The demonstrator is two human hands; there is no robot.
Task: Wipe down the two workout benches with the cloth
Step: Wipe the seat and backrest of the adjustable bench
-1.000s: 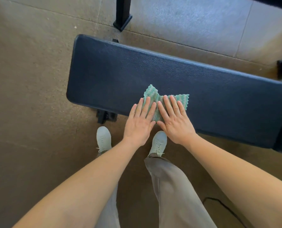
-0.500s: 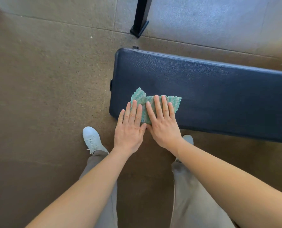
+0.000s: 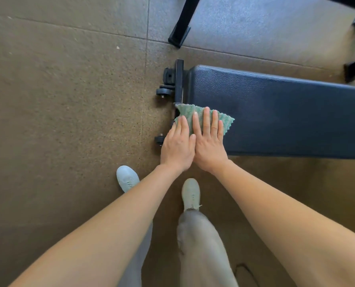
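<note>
A brown speckled rubber floor (image 3: pixel 69 100) fills most of the frame, meeting a paler grey section (image 3: pixel 255 23) along a seam at the top.

In the centre, the left hand (image 3: pixel 177 150) and the right hand (image 3: pixel 209 146) lie side by side, touching at the thumbs. Both are flat with straight fingers, pressing down on a green cloth (image 3: pixel 188 116) and gripping nothing. The cloth is spread under the fingers at the left end of the dark blue bench (image 3: pixel 286 112), near its lower corner. The cloth's left edge reaches just past the pad, over the black crossbar (image 3: pixel 179 79) of the frame. Its right corner pokes out beyond the right hand's little finger.

Two small black wheels (image 3: pixel 163 91) sit at that end of the frame, one above the hands and one just left of the left hand. The bench runs off the right edge of the frame.

Below the hands, bare forearms lead down to the lower corners. Between them are two pale shoes (image 3: pixel 128 178) and grey trousers (image 3: pixel 203 245). A black leg (image 3: pixel 182 23) of other equipment stands at the top centre, and more black legs show at the upper right.
</note>
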